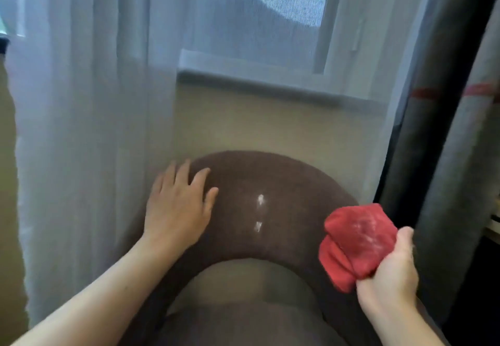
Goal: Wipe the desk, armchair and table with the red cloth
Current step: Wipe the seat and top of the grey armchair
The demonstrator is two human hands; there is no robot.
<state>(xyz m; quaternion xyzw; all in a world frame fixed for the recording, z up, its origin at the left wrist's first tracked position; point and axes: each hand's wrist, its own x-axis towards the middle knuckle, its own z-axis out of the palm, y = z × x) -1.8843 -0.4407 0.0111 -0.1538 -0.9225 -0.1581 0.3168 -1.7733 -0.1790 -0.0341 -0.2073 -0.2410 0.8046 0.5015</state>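
Observation:
The brown armchair fills the lower middle of the head view, its curved backrest top arching toward the window. Two small white marks show on the backrest top. My left hand lies flat on the left part of the backrest, fingers spread, holding nothing. My right hand is at the lower right, fist closed around the bunched red cloth. The cloth is held just off the right end of the backrest and has pale smears on it. A lighter seat cushion shows inside the arch.
A sheer white curtain hangs at the left, right beside my left hand. A window sill runs behind the chair above a beige wall. A dark heavy curtain hangs at the right, close to the cloth.

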